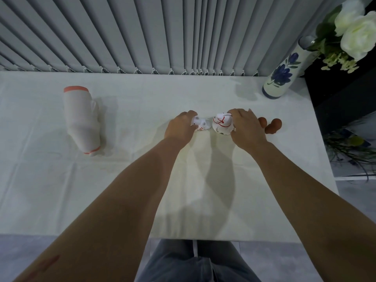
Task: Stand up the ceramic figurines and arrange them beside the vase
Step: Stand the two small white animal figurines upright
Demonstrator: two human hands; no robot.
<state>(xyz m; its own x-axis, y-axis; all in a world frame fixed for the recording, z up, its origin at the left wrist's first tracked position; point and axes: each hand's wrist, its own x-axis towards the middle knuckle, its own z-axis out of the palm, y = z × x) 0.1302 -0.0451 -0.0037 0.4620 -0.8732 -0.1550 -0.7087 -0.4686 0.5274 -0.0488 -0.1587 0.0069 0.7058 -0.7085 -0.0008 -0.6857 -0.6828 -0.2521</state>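
Observation:
My left hand (181, 128) grips a small white figurine (202, 124) with red flower marks, lying low on the white tablecloth (142, 180). My right hand (245, 128) is closed over a rounder white figurine (220, 124) with red cord markings, just right of the first. A brown figurine (273, 126) lies behind my right hand, partly hidden. A large white figurine (81, 119) with orange trim lies on its side at the far left. The tall white vase (281, 72) with blue flowers painted on it stands at the back right.
White roses (356, 29) rise from the vase. Grey vertical blinds (142, 33) hang along the table's far edge. A black cabinet (341, 94) stands at the right, with greenery (350, 147) below it. The table's right edge runs close to the vase.

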